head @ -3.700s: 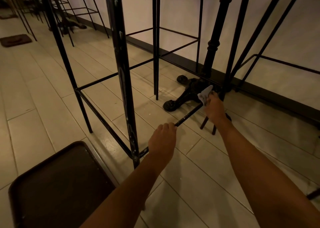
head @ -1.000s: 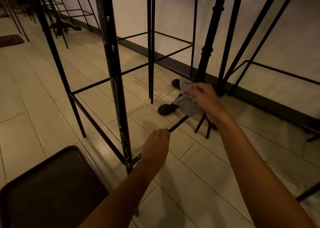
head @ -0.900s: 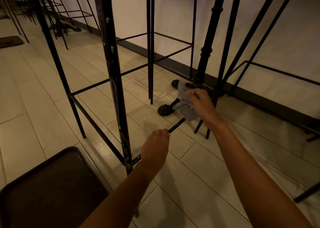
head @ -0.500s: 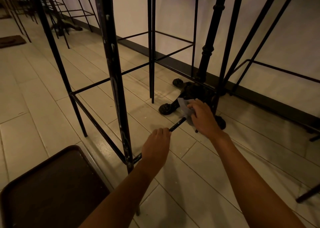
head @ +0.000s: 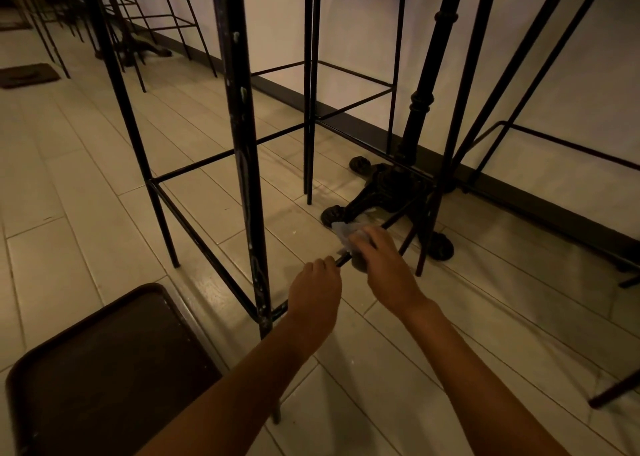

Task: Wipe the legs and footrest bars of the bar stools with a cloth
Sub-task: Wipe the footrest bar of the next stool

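Observation:
A black metal bar stool stands before me, its scuffed near leg (head: 242, 150) upright in the middle. Its low footrest bar (head: 394, 218) runs from that leg's foot away to the right. My left hand (head: 317, 292) grips the bar near the leg. My right hand (head: 384, 265) holds a small grey cloth (head: 344, 233) wrapped on the same bar, just beyond my left hand. The bar under both hands is hidden.
A cast-iron table base (head: 388, 192) with a turned column sits behind the bar by the wall's dark skirting. Another stool's thin legs (head: 460, 116) rise at right. A dark brown seat (head: 104, 369) lies at lower left. More stools (head: 114, 22) line the far left.
My right hand has slid the cloth down the footrest bar toward me, from near the far leg to just beside my left hand. My left hand has kept its grip.

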The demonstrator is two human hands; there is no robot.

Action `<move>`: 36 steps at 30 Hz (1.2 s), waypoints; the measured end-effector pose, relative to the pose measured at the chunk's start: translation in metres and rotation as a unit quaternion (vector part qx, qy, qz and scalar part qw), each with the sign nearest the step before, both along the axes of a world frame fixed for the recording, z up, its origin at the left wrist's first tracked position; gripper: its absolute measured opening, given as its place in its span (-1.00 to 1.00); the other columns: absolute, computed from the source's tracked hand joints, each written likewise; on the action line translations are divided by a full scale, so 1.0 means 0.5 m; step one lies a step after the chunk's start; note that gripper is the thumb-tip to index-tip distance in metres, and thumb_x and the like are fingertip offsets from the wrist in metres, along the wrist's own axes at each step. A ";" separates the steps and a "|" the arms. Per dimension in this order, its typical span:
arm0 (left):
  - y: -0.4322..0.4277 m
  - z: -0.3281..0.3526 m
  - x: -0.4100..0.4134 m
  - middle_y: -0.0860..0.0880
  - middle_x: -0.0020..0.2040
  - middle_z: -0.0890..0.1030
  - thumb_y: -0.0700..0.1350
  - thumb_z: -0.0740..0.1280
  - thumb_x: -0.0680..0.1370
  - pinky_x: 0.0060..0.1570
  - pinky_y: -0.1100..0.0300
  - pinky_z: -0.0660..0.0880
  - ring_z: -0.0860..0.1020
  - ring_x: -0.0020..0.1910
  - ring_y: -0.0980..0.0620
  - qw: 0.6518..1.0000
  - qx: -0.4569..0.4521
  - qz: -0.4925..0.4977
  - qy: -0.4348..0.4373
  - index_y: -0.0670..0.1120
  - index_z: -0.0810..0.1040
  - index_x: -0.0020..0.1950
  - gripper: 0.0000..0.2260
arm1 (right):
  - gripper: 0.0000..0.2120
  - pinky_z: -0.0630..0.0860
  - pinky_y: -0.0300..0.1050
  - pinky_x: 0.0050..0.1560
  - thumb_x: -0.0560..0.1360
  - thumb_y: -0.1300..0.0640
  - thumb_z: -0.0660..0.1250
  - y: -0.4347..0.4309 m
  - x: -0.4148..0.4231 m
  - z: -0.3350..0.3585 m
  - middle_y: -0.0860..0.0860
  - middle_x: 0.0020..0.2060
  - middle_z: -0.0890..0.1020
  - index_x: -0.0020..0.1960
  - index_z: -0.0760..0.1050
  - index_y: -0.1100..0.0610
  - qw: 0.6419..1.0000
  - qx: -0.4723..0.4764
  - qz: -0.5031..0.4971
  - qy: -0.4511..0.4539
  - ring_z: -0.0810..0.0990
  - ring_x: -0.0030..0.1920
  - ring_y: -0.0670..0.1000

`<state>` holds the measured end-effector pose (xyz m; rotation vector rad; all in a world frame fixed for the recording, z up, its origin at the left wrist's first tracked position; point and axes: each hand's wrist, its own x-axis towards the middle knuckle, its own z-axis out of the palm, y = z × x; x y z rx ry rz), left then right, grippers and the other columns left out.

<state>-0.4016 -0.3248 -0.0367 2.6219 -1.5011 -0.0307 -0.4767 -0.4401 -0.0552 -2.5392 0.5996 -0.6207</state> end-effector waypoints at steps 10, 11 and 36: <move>0.009 0.003 0.002 -0.15 0.23 0.46 -0.20 0.15 0.61 0.15 0.14 0.41 0.44 0.19 -0.07 1.000 0.012 0.005 0.002 -0.20 0.32 0.31 -0.73 | -0.61 0.41 -0.07 0.25 0.48 0.40 0.21 -0.034 0.007 0.009 0.12 0.19 0.41 0.27 0.39 0.16 0.998 -0.057 -0.033 0.019 0.35 0.24 0.04; 0.009 0.001 0.003 -0.15 0.23 0.46 -0.20 0.13 0.62 0.15 0.13 0.41 0.43 0.20 -0.07 1.000 0.010 0.009 0.007 -0.20 0.32 0.31 -0.73 | -0.61 0.41 -0.11 0.24 0.47 0.42 0.21 -0.021 0.009 0.006 0.11 0.18 0.41 0.25 0.41 0.17 0.998 -0.063 -0.026 0.016 0.35 0.23 0.03; -0.078 -0.030 -0.004 -0.22 0.12 0.48 -0.14 0.25 0.57 0.03 0.07 0.46 0.49 0.05 -0.13 0.998 -0.041 -0.026 -0.033 -0.31 0.30 0.31 -0.62 | -0.43 -0.04 -0.14 0.45 0.48 0.52 0.09 -0.062 -0.009 -0.015 0.08 0.45 0.23 0.43 0.21 0.17 0.994 -0.088 0.003 0.066 0.06 0.49 0.04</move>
